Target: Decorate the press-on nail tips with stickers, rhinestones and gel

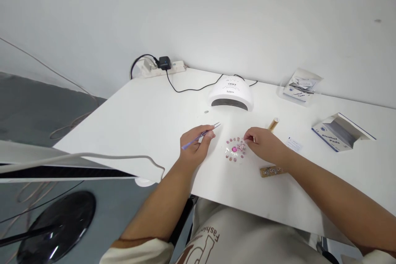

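Note:
My left hand (197, 143) is closed round slim purple tweezers (194, 141), whose two tips point up and to the right, a little apart. Right of it on the table lies a clear piece (230, 156) with small pink pieces (234, 159) in a ring and a bright pink spot (234, 149) near its middle. My right hand (261, 142) is at the upper right of that ring, thumb and finger pinched together. What they hold, if anything, is too small to make out.
A white nail lamp (231, 93) stands behind my hands, its cord running to a power strip (161, 70). Near my right hand are a gold tube (273, 124), a gold strip (272, 171) and a white packet (293, 144). An open alcohol pads box (335, 134) and clear bag (300, 86) are farther right.

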The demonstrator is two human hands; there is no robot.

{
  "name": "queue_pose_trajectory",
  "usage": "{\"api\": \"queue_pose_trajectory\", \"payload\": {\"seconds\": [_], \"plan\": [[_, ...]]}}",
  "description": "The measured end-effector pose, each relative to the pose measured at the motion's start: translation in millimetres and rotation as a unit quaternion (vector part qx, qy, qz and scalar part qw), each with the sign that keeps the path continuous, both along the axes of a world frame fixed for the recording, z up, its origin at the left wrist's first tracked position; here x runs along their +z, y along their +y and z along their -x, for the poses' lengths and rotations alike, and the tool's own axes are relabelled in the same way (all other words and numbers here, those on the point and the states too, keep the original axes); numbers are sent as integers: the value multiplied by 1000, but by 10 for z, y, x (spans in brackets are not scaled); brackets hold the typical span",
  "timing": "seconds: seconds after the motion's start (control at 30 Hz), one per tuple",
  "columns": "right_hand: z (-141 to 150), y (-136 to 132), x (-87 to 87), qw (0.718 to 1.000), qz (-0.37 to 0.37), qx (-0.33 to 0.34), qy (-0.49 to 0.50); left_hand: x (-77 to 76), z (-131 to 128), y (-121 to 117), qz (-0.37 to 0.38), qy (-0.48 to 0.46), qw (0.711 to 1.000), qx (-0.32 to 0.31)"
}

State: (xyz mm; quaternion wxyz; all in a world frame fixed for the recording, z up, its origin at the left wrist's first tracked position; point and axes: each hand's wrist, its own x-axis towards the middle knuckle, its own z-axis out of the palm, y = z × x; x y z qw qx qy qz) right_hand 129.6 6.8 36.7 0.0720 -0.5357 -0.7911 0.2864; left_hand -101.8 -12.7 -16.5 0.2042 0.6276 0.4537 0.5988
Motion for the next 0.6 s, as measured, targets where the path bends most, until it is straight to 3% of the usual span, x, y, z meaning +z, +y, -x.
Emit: {"api": "queue_pose_trajectory", "payload": {"seconds": [0.13,0.23,0.43,0.53,0.6], "plan": [[-266,-153,146,994,29,-36,94,41,-76,-12,-39,-79,996,-11],[-490,-311,199,967,90,-104,216,176,-212,-74,-79,-144,986,-37],[-749,-632,153,896,177,-182,365,507,-696,-354,-113,-192,954,-201],[-817,-746,93,892,165,-173,385,493,-929,-423,-96,-184,931,-301],[-865,-797,60,897,147,-149,389,432,-1032,-424,-58,-182,930,-315]]}}
